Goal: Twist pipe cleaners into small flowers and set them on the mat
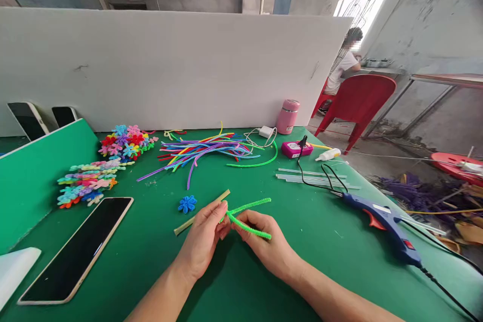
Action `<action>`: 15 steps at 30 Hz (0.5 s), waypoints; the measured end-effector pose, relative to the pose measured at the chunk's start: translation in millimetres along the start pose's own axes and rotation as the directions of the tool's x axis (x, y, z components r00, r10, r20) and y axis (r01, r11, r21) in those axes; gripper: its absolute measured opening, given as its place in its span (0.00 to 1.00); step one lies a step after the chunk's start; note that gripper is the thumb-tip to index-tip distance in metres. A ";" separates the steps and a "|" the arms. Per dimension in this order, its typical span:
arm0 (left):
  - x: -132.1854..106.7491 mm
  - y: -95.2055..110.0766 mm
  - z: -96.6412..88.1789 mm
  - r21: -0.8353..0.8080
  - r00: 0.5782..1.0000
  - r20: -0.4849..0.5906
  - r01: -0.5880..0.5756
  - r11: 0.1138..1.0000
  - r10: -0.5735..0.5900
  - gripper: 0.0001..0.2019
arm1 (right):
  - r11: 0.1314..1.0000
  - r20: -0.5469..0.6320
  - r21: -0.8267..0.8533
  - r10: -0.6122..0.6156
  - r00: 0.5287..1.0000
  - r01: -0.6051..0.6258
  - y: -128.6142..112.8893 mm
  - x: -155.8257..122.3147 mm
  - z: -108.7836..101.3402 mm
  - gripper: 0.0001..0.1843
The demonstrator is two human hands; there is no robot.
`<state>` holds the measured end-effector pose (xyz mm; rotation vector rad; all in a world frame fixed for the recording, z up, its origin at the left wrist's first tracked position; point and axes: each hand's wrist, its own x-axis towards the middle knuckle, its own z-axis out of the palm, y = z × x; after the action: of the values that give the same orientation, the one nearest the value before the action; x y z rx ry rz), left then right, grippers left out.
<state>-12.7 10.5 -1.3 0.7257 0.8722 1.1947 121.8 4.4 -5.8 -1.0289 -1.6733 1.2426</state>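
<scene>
Both hands meet over the green table (pixel 241 271), pinched on a bright green pipe cleaner (pixel 251 205) bent into a V. My left hand (pixel 206 236) pinches the bend against a thin tan stick (pixel 204 213) that lies slanted under the fingers. My right hand (pixel 264 241) grips the lower leg of the pipe cleaner, whose end sticks out past my fingers. A small blue pipe-cleaner flower (pixel 187 204) lies just left of my left hand.
A phone (pixel 79 246) lies at the front left. Piles of coloured flowers (pixel 109 158) and loose pipe cleaners (pixel 207 151) sit farther back. A blue glue gun (pixel 381 219) with glue sticks (pixel 309 177) lies right. A seated person (pixel 345 63) is beyond the white board.
</scene>
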 end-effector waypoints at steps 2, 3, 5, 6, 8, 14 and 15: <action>0.4 -0.4 -1.6 0.019 1.000 -0.013 -0.003 1.000 0.003 0.13 | 0.979 -0.057 -0.167 -0.129 0.990 0.118 -0.2 -2.2 0.5 0.13; 0.4 -0.6 -2.1 0.035 1.000 -0.020 0.000 0.999 0.001 0.13 | 0.950 -0.088 -0.252 -0.211 0.973 0.183 -0.4 -2.9 0.3 0.11; 0.2 -1.1 -2.5 0.066 0.999 -0.031 0.012 0.998 -0.010 0.12 | 0.856 -0.127 -0.422 -0.383 0.915 0.300 -1.2 -3.1 -1.4 0.07; 0.1 -1.3 -2.3 0.080 0.999 -0.032 0.017 0.997 -0.015 0.12 | 0.797 -0.125 -0.501 -0.454 0.882 0.338 -1.7 -2.8 -3.0 0.05; -0.1 -2.0 -1.4 0.101 0.999 -0.026 0.023 0.995 -0.020 0.11 | 0.684 -0.098 -0.630 -0.540 0.836 0.369 -3.0 -1.9 -6.8 0.05; -3.4 -2.9 1.7 0.178 0.998 -0.008 0.056 0.982 -0.055 0.14 | 0.546 -0.017 -0.768 -0.539 0.842 0.334 -5.5 -0.8 -13.8 0.08; -4.0 -2.7 2.0 0.199 0.998 -0.005 0.062 0.978 -0.062 0.15 | 0.541 -0.006 -0.773 -0.530 0.848 0.332 -5.3 -0.6 -13.7 0.07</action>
<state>-10.2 5.9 -1.9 0.8541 1.0167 1.0609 133.9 7.3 2.0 -1.0507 -2.1158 0.0210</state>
